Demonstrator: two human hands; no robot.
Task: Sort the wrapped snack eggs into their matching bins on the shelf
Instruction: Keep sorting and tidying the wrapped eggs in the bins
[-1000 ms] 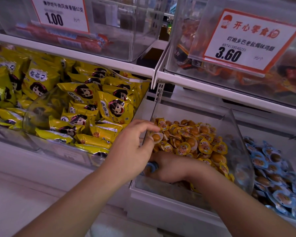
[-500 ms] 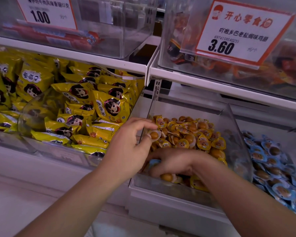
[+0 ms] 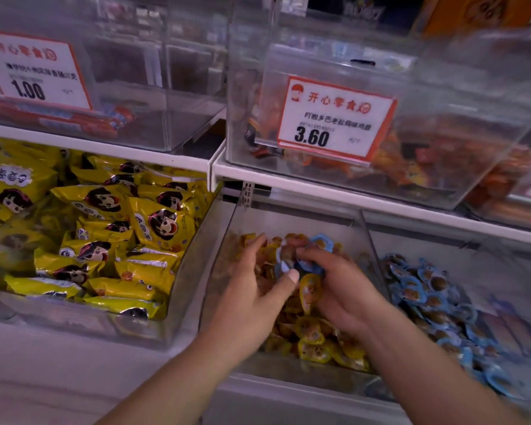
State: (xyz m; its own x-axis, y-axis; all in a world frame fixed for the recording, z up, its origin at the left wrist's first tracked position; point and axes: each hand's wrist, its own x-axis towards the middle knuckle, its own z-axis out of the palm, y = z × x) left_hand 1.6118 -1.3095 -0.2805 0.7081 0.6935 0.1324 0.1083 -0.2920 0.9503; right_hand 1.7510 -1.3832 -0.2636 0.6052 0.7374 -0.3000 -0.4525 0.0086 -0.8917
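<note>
A clear bin (image 3: 298, 222) in the middle of the lower shelf holds a heap of yellow-wrapped snack eggs (image 3: 316, 342). To its right, another bin holds blue-wrapped snack eggs (image 3: 426, 289). My right hand (image 3: 347, 296) hovers over the yellow heap and grips a bunch of blue-wrapped eggs (image 3: 307, 259), with a yellow one hanging under it. My left hand (image 3: 255, 296) is beside it with fingers spread, its thumb touching the blue bunch. The picture is blurred by motion.
A bin of yellow snack bags (image 3: 105, 240) fills the lower left. Above are clear boxes with price cards, 1.00 (image 3: 31, 72) and 3.60 (image 3: 334, 118). A white shelf edge (image 3: 350, 194) runs just above the egg bins.
My right hand has come up out of the yellow heap with blue-wrapped eggs in its grip. My left hand let go of the single egg it pinched and opened. The camera tilted upward.
</note>
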